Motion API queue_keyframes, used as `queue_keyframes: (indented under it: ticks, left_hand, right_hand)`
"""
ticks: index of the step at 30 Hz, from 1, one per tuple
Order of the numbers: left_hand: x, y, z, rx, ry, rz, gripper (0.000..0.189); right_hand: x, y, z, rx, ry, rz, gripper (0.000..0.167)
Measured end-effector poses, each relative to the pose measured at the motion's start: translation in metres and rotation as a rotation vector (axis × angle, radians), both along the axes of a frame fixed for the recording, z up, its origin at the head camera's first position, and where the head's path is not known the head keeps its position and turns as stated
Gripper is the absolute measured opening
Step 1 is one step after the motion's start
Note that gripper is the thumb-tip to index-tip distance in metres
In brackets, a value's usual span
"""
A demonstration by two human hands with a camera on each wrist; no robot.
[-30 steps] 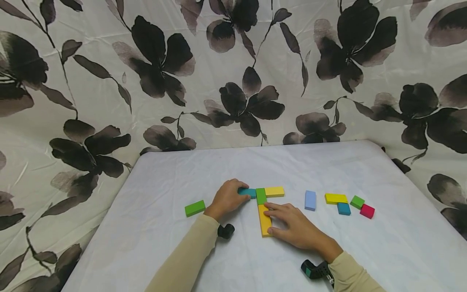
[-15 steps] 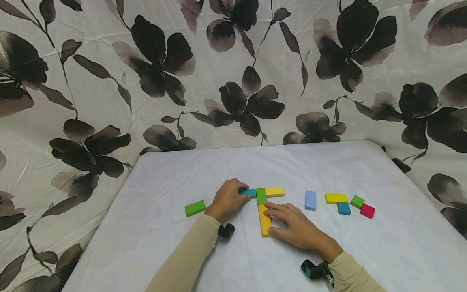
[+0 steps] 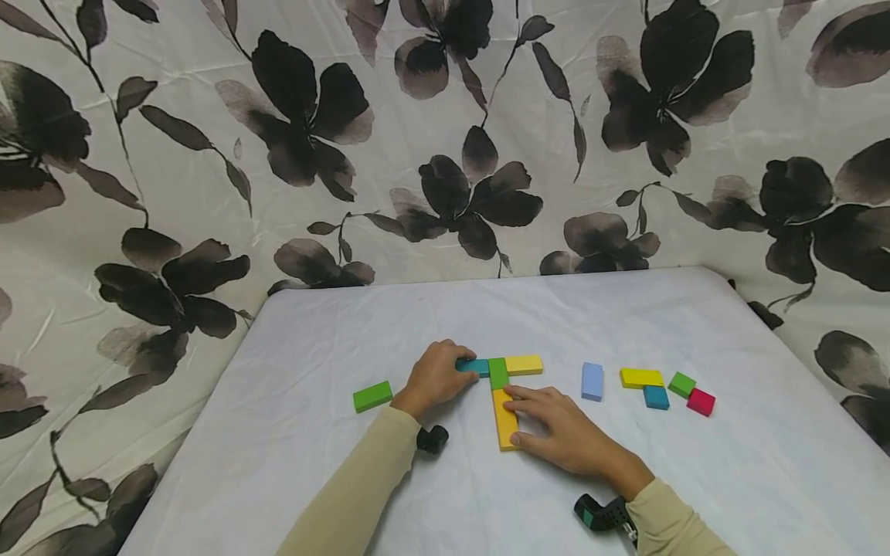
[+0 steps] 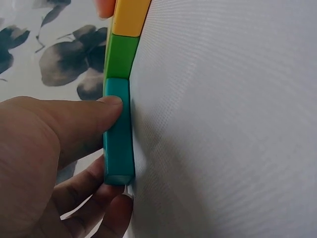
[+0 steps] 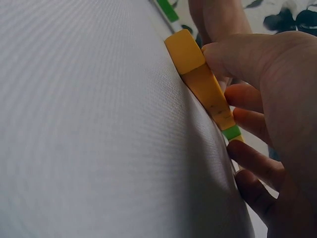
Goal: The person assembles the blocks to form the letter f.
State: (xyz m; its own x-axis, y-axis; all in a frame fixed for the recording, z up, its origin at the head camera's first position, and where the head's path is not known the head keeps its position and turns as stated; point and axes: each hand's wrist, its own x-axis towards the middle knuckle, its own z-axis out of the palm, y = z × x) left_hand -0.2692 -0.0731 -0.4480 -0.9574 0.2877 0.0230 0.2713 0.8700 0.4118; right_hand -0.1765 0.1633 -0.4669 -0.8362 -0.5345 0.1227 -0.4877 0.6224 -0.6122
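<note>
Before a dark-flowered cloth backdrop (image 3: 389, 139), on a white-clothed table (image 3: 243, 463): in the head view, pinches a teal rectangular block (image 3: 480, 365) with the left hand (image 3: 434, 374) against a green rectangular block (image 3: 498, 374); rests the relaxed right hand (image 3: 563, 432) on a long orange-yellow block (image 3: 504, 426); from the left wrist, thumbs the teal block, butted against the green; from the right wrist, touches the orange-yellow block's edge

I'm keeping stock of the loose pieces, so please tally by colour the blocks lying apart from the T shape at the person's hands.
Left green block and right green block: 2
Yellow block: 1
Teal block: 1
Light blue block: 1
Red block: 1
Total: 6
</note>
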Motion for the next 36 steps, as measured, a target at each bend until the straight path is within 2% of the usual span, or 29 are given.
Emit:
queue_keyframes:
  ticks: [5,12,25,31,34,36]
  left_hand:
    - [-0.001,-0.001,0.0,0.017,-0.019,0.006,0.04]
    - [0.008,-0.015,0.008,0.131,-0.042,0.036,0.04]
    - [0.034,-0.069,0.019,0.23,0.084,0.081,0.037]
    - [0.034,-0.09,0.017,0.311,0.107,0.051,0.037]
    - [0.031,-0.102,0.016,0.372,0.1,0.024,0.037]
    - [0.032,-0.11,0.013,0.397,0.086,0.03,0.038]
  right_hand:
    - [-0.001,0.001,-0.001,-0.002,0.017,0.009,0.054]
    - [-0.002,0.001,0.0,0.004,0.012,0.015,0.055]
    - [-0.004,0.001,-0.002,-0.008,-0.02,0.014,0.054]
    - [-0.003,0.002,-0.001,-0.004,-0.011,0.014,0.054]
    - [-0.004,0.003,0.0,-0.007,-0.007,0.013,0.055]
    - [-0.004,0.003,-0.001,-0.005,-0.016,0.014,0.055]
